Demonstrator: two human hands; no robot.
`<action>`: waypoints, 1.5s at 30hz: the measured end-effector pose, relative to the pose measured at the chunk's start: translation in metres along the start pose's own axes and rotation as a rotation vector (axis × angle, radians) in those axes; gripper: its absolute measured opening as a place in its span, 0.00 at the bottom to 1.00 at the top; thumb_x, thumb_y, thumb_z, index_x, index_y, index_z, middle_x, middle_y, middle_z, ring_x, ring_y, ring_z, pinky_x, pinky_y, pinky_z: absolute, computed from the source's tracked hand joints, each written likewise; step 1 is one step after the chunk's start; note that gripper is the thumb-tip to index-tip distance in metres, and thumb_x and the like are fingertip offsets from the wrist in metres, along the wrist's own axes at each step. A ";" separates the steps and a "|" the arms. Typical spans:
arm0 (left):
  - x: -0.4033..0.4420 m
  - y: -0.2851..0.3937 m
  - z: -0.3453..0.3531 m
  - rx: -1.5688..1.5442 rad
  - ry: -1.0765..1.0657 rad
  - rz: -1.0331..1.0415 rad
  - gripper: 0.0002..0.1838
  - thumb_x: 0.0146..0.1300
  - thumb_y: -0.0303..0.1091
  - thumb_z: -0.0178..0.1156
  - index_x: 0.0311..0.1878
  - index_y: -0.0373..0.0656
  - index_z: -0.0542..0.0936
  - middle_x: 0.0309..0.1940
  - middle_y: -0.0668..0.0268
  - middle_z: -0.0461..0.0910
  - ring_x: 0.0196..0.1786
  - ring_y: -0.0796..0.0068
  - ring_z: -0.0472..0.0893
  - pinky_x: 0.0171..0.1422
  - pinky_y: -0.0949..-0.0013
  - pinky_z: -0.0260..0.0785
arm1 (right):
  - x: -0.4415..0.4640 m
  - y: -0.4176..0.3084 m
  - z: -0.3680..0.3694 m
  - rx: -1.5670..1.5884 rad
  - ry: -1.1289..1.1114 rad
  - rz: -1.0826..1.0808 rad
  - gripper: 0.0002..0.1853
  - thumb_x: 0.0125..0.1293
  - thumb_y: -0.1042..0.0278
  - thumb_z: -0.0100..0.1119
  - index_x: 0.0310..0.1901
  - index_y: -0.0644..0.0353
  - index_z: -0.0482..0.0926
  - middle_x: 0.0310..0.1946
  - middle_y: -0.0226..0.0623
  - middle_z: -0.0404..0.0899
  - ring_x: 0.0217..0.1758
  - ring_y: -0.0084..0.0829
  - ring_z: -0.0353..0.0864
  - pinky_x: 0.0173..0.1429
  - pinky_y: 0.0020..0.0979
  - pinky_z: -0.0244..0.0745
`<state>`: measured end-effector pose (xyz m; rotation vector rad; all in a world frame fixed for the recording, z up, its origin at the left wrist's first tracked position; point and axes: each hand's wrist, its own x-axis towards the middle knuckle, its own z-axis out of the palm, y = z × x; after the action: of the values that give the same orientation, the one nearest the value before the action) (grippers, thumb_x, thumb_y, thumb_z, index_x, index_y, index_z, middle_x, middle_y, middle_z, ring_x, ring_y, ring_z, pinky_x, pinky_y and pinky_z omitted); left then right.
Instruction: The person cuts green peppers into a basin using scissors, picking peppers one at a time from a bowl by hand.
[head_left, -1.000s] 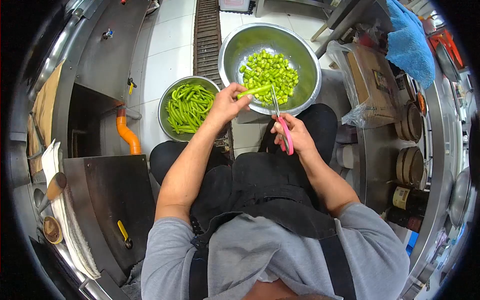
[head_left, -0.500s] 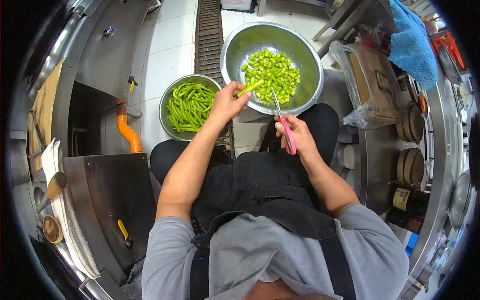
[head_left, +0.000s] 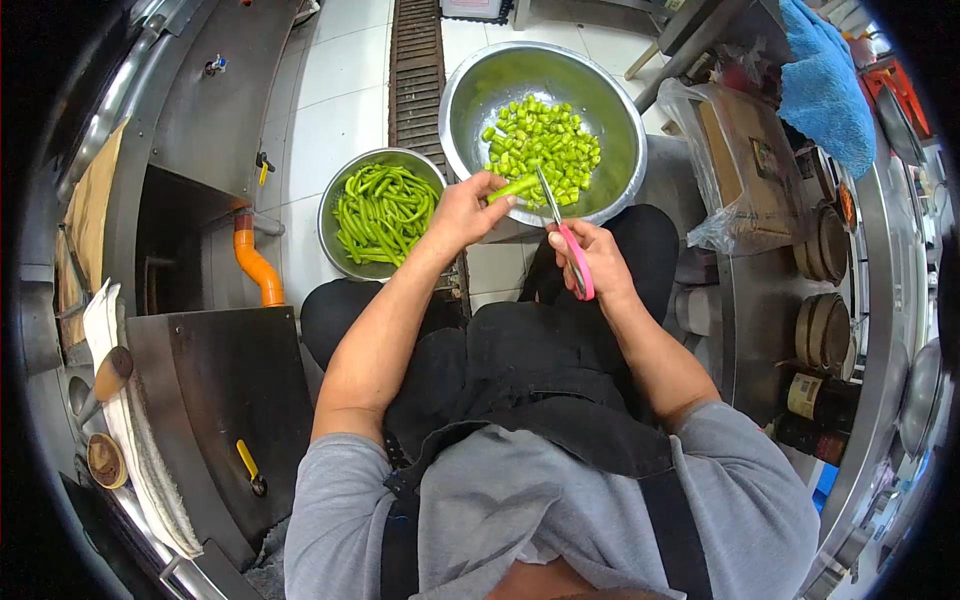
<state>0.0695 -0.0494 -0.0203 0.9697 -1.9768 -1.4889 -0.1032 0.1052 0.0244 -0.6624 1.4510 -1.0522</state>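
My left hand [head_left: 468, 211] pinches a long green pepper [head_left: 516, 187] whose far end points right over the near rim of a large metal bowl [head_left: 470, 100]. Cut green pieces [head_left: 550, 140] lie in the bottom of that bowl. In my right hand [head_left: 598, 258] is a pair of scissors [head_left: 576, 258] with pink handles; the blades reach up to the pepper's tip. To the left, a smaller metal bowl [head_left: 328, 235] holds many whole, slender green peppers [head_left: 380, 215], close to my left wrist.
Between white floor tiles [head_left: 335, 90] runs a brown drain grate [head_left: 416, 85]. An orange pipe [head_left: 255, 262] and steel cabinet [head_left: 235, 410] stand at left. A plastic-wrapped cardboard box [head_left: 750, 165], blue towel [head_left: 822, 90] and shelves with bottles [head_left: 825, 400] are at right.
My left hand has moved slightly right and down with the pepper. The scissors' blades have shifted a little up and left, to the pepper's tip.
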 end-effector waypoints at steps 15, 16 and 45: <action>-0.003 0.008 0.008 -0.078 -0.095 0.000 0.13 0.63 0.31 0.64 0.46 0.35 0.75 0.29 0.67 0.80 0.27 0.82 0.76 0.28 0.75 0.69 | 0.008 0.006 -0.001 0.008 -0.065 -0.116 0.25 0.60 0.62 0.68 0.55 0.65 0.73 0.32 0.34 0.79 0.25 0.23 0.78 0.29 0.25 0.73; -0.003 0.007 0.008 -0.124 -0.063 -0.022 0.13 0.63 0.31 0.64 0.46 0.35 0.75 0.29 0.66 0.80 0.27 0.82 0.76 0.28 0.75 0.69 | 0.008 0.007 -0.001 0.007 -0.065 -0.116 0.25 0.60 0.62 0.68 0.55 0.65 0.73 0.32 0.34 0.79 0.25 0.23 0.78 0.29 0.25 0.73; -0.006 0.018 0.010 -0.296 -0.209 -0.001 0.13 0.61 0.25 0.64 0.47 0.35 0.73 0.35 0.64 0.81 0.35 0.76 0.81 0.40 0.72 0.74 | 0.006 0.014 0.004 -0.030 -0.077 -0.083 0.24 0.60 0.63 0.68 0.54 0.66 0.74 0.33 0.36 0.80 0.28 0.23 0.78 0.32 0.25 0.74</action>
<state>0.0618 -0.0357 -0.0062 0.7132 -1.8185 -1.8831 -0.0975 0.1052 0.0098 -0.7815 1.3850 -1.0594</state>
